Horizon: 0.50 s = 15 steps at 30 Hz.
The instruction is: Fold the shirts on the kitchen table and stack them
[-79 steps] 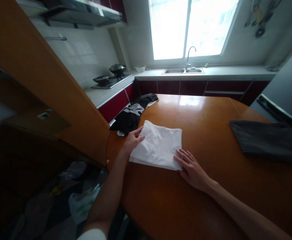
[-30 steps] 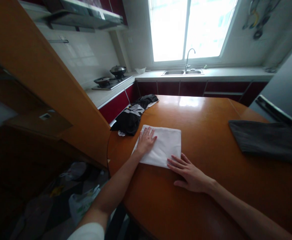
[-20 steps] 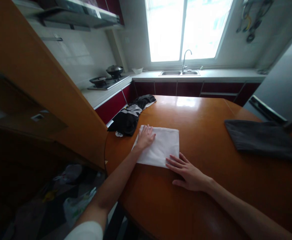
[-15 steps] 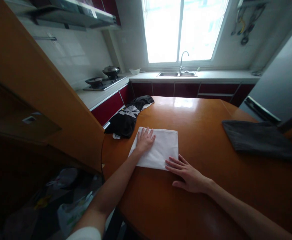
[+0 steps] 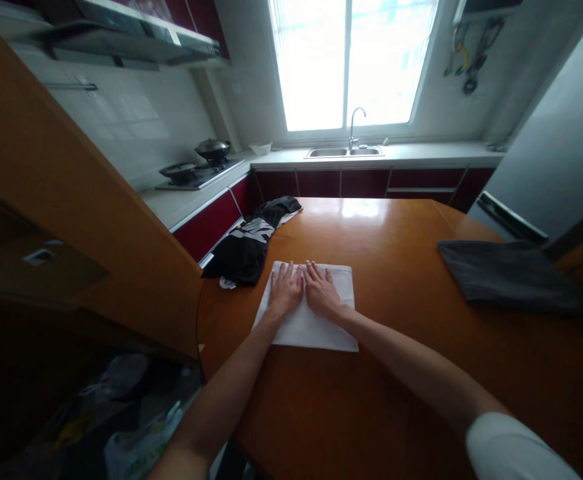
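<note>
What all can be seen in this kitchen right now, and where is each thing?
white cloth: one, white, folded flat on the table's near left part
black garment: one, black with pale print, bunched at the table's left edge
grey cloth: one, dark grey, flat at the table's right
table: one, orange-brown, glossy
sink: one, steel, with tap, below the window
stove: one, with two dark pans, left counter
bags: several, pale, on the floor at lower left
left hand: flat on the white cloth
right hand: flat on the white cloth, beside the left
</note>
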Motion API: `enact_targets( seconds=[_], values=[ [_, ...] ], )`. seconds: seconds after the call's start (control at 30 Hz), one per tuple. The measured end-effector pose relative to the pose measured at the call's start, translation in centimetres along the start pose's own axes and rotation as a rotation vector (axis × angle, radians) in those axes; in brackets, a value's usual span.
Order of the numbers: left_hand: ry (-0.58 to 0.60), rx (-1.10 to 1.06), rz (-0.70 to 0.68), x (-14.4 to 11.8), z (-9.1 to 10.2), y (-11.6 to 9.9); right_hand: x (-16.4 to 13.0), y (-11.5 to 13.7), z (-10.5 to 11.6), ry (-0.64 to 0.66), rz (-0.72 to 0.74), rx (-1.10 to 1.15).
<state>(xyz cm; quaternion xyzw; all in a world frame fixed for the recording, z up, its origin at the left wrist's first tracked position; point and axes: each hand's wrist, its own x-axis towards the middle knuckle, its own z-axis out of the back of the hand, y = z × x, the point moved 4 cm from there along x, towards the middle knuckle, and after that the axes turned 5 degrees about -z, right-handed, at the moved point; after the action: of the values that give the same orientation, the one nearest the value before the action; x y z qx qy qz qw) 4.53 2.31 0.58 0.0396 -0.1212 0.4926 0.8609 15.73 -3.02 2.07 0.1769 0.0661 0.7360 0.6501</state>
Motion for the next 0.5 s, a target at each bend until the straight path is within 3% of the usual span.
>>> enact_targets(
  seconds=[0.2, 0.5],
  values=[
    [0.002, 0.037, -0.011, -0.2, 0.4, -0.3, 1.0, -1.0, -1.6, 0.034, -0.037, -0.020],
    [-0.018, 0.005, 0.016, 0.0, -0.2, 0.1, 0.0, -5.2, -0.2, 0.079, -0.263, -0.059]
  ],
)
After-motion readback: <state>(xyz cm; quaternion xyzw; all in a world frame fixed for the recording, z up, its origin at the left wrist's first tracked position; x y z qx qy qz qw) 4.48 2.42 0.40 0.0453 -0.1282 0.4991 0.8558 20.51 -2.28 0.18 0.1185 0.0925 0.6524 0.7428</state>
